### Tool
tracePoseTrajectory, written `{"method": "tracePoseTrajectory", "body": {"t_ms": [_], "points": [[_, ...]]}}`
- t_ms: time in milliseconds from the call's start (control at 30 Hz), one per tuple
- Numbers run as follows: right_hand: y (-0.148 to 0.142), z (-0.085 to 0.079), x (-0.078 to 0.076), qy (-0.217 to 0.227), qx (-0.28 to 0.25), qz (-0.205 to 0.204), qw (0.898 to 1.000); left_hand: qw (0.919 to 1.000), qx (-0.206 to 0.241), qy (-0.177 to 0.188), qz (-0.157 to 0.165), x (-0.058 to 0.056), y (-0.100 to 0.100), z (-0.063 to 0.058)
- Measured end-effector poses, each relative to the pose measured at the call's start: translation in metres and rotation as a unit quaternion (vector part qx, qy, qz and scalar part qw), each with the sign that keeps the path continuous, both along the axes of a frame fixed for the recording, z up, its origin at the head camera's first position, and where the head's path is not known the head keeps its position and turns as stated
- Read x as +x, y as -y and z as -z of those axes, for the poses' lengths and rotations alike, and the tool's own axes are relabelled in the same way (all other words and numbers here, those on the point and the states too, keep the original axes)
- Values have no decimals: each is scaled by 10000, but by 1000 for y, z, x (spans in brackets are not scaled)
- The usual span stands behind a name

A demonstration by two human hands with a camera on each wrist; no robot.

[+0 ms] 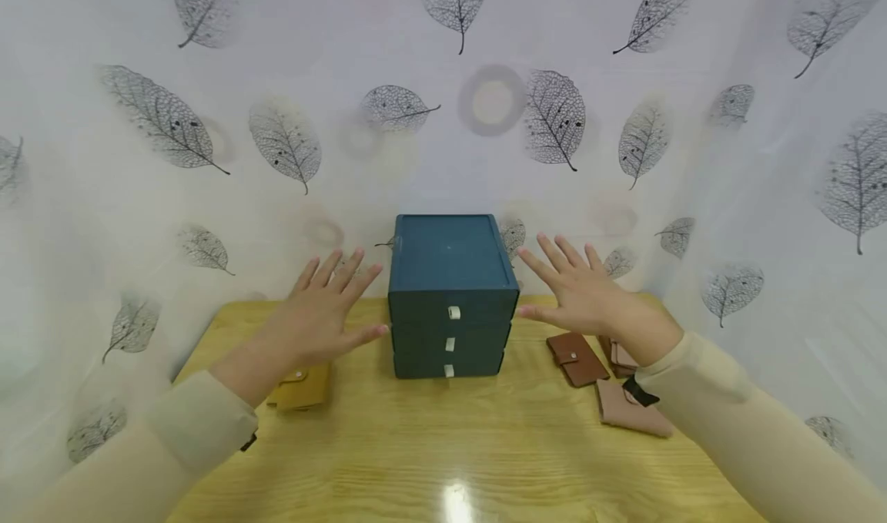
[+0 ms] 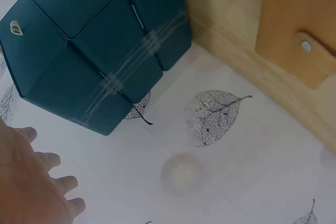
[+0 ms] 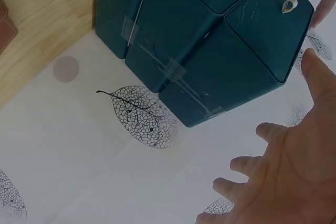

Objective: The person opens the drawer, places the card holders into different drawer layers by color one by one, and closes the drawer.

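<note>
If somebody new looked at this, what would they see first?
Probably the dark blue drawer box, standing centrally toward the back of the wooden table. The person's left grip and right grip, both spread wide, flank it. Behind is a white backdrop printed with dark, lacy leaves.

Table Carried Drawer Box

The wood-grain table (image 1: pixel 416 446) bore a blue-green drawer box (image 1: pixel 430 300), upright near its back edge. A mustard wallet (image 1: pixel 313 388) lay left of it; right of it lay a brown wallet (image 1: pixel 577 358), a pink wallet (image 1: pixel 624 409) and a partly hidden pinkish-brown stack (image 1: pixel 620 357).
</note>
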State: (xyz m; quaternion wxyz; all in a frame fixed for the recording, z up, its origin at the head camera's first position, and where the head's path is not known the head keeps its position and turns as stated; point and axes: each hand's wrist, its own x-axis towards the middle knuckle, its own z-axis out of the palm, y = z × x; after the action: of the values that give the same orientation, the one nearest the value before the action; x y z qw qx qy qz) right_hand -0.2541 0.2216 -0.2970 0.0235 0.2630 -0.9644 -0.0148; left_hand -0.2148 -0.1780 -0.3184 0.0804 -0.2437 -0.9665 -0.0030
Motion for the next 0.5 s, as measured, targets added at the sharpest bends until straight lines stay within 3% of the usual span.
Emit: {"method": "tracePoseTrajectory", "body": {"t_ms": [500], "points": [[13, 6, -6, 12, -266, -186, 9995, 9997, 252, -64, 28, 8, -6, 12]]}}
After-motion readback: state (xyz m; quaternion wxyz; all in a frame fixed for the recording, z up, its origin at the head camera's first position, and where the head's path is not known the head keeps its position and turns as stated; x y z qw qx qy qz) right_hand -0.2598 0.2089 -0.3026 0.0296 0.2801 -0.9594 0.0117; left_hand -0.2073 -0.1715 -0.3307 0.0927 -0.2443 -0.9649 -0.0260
